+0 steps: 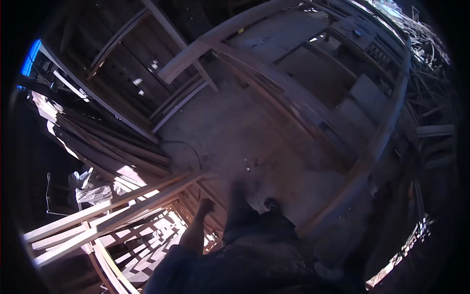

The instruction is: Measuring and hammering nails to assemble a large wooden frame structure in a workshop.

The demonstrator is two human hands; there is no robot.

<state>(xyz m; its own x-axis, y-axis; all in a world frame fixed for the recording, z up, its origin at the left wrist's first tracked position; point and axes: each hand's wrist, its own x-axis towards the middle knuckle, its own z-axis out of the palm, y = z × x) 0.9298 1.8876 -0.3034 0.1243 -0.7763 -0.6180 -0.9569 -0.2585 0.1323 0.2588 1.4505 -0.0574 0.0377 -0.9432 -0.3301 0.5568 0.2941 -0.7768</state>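
My left hand hangs low at my left side, beside the slats of a wooden frame. It is small and in shade, so its fingers do not show clearly, and I cannot make out whether it touches the wood. Long pale wooden beams reach from the left toward the hand, partly in bright sun. My right hand is not to be seen; that side of my body is dark. Below me one of my shoes stands on the dusty floor, and my other leg is blurred.
A large wooden frame with long rails lies ahead and to the right. Another slatted panel stands at the far left. Stacked boards line the left side, near white bags. Scrap wood is heaped at the far right.
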